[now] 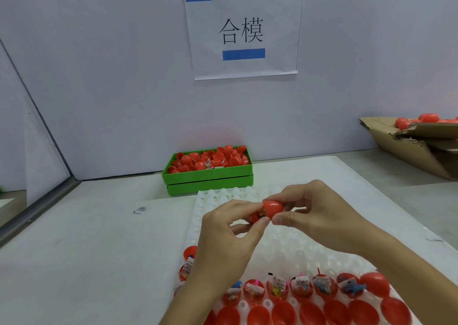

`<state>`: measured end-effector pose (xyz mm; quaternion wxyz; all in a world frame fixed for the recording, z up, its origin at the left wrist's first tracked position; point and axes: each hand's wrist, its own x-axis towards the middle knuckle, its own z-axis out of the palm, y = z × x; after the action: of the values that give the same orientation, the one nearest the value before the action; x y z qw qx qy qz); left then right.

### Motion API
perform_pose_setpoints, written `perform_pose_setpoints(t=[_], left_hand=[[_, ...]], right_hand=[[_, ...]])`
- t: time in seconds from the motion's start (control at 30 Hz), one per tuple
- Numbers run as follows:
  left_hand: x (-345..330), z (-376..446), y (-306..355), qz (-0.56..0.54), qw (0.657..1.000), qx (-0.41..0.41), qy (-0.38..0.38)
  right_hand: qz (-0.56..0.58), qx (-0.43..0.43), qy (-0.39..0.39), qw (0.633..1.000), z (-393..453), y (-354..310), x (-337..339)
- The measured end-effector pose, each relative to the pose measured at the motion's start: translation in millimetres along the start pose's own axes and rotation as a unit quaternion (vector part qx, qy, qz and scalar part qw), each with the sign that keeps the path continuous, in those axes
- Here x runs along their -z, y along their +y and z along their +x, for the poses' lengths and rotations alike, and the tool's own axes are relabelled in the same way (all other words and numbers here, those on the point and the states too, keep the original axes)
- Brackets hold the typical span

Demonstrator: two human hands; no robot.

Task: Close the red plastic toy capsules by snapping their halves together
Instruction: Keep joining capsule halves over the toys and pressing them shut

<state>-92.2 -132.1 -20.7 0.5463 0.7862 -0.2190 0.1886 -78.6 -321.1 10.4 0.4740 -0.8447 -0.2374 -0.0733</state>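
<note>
We see both hands raised over the white tray [247,198], meeting at one red capsule [271,208] held in the air above the tray's far half. The left hand [223,240] pinches the capsule's left half between thumb and fingers; that half is mostly hidden, only a sliver of red with some toy contents showing at the seam. The right hand [314,213] grips the rounded right half, thumb on the near side, fingers curled over the far side. The halves look pushed together but not fully seated, since we see a dark gap on the left side; whether it has snapped we cannot tell. On the near part of the tray, a row of open halves with toys [300,290] sits in the sockets, small packets and a blue figure poking out, and nearer still a row of empty red halves [309,313]. Two more filled halves sit at the tray's left edge, partly behind the left wrist. Far behind the tray, a green bin [208,179] against the wall is full of red halves. Far right, a cardboard box [416,146] holds closed capsules. A paper sign [244,30] hangs on the wall. A small packet [140,210] lies on the table left of the tray.
</note>
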Motion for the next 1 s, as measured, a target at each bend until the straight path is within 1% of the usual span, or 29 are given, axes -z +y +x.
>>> perform_pose_setpoints(t=[0.2,0.47,0.57,0.73,0.8,0.87,1.0], left_hand=[[0.5,1.3,0.0,-0.029,0.999,0.036,-0.001],[-0.9,0.2,-0.6,-0.019,0.998,0.036,0.044],[-3.0,-0.2,-1.1,-0.010,0.998,0.033,0.053],[-4.5,-1.1,2.4,0.016,1.000,0.007,0.024],[-4.4,-2.3,4.8,0.032,0.999,-0.001,0.027],[-4.6,-3.3,5.3,0.019,0.999,0.005,0.044],[-3.5,-2.3,7.4,-0.039,0.995,0.052,0.079]], right_hand=[[0.003,-0.001,-0.001,1.000,-0.4,-0.4,1.1],[0.027,0.007,-0.013,1.000,-1.6,-2.2,-7.4],[0.026,0.006,-0.002,1.000,-1.1,-0.6,-10.9],[0.011,0.013,0.017,1.000,-0.5,1.1,-8.4],[0.014,0.013,0.020,1.000,-0.6,0.8,-8.9],[0.016,0.011,0.023,1.000,-0.9,0.3,-10.0],[-0.002,0.004,0.034,0.999,-0.4,0.0,-8.5]])
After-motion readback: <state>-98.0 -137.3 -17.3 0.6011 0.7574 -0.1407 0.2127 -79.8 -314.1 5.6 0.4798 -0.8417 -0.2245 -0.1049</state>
